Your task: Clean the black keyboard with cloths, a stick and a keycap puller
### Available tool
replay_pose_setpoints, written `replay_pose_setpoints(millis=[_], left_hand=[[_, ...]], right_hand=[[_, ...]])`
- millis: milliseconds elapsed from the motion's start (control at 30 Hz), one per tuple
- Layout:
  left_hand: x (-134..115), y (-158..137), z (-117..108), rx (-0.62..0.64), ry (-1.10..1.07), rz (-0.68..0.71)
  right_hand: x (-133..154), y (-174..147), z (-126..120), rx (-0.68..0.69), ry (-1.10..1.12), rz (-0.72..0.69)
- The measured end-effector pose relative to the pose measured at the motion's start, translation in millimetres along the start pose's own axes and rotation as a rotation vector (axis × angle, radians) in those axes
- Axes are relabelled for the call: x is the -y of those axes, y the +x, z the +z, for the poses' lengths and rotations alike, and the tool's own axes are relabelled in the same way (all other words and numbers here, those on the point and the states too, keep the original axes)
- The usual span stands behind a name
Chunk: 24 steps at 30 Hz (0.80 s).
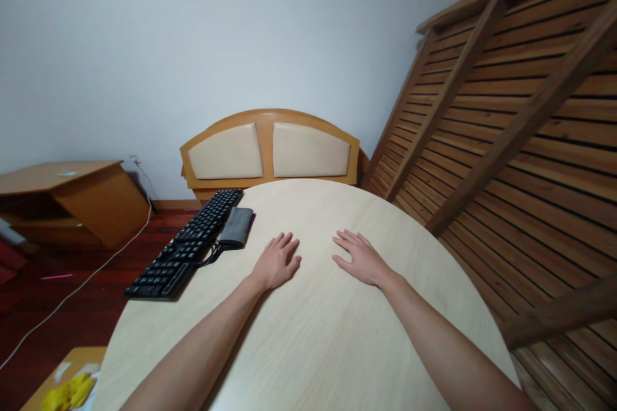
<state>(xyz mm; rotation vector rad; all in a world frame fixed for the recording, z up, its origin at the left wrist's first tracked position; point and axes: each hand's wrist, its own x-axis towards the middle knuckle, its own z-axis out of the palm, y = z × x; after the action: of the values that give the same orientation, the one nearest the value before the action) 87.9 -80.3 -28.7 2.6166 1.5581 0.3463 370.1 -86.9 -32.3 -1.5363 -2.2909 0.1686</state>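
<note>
My left hand [276, 261] rests palm down on a round, pale wood-grain table [313, 347], its fingers apart and nothing in them. To its right, across a gap, my right hand [360, 258] lies on the same tabletop with fingers spread, also holding nothing. Nearest to my left hand is a dark grey folded pouch or wallet [237, 227] with a purple edge showing behind it. Beyond that, a black keyboard [187, 247] runs along the table's left edge. A dark cable [211, 255] is bunched between keyboard and pouch.
A headboard [267, 118] with two cream panels stands behind the table. Slatted wooden bed boards [482, 122] lean at the right. At left are a wooden desk [101, 205], a white cord [91, 275] on the red-brown floor, and a yellow item [70, 392] lower down.
</note>
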Motion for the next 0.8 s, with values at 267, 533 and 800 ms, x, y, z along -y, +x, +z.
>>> replay_pose_setpoints(millis=[267,533,800], left_hand=[[11,-3,-17,0.091,-0.038,0.100],[12,1,-13,0.049,-0.027,-0.039],[14,5,-10,0.052,-0.025,-0.028]], right_hand=[[12,13,1,0.010,0.024,-0.101],[11,18,3,0.156,-0.010,0.004],[10,19,2,0.139,-0.019,0.002]])
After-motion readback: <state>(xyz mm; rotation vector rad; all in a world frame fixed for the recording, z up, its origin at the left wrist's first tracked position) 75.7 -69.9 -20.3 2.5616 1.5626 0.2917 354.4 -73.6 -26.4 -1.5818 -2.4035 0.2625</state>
